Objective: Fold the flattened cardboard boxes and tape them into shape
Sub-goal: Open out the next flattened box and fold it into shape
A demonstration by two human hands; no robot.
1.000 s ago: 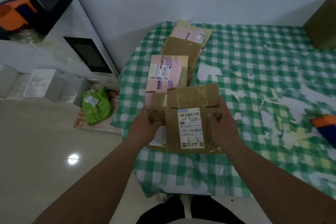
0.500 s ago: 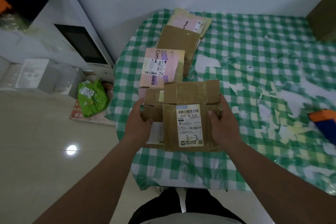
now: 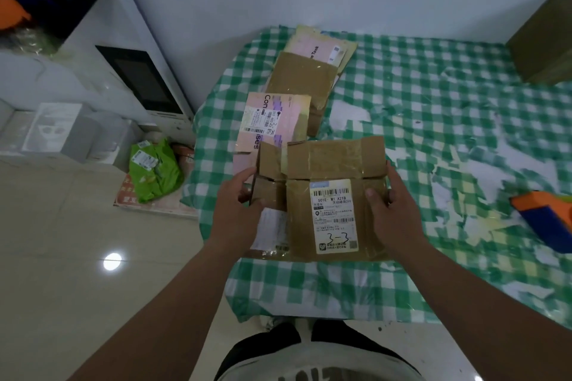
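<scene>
Both hands grip one flattened cardboard box [image 3: 328, 198] at the near edge of the checkered surface [image 3: 433, 120]. Left hand [image 3: 235, 210] clasps its left flap; right hand [image 3: 391, 210] pinches the right edge, thumb on top.

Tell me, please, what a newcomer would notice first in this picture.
First, the two hands, left hand and right hand, gripping the sides of a flattened brown cardboard box with a white shipping label, at the near edge of the green checked tablecloth. Behind it, more flattened boxes lie in a row toward the wall. An orange and blue tape dispenser sits at far right.
</scene>
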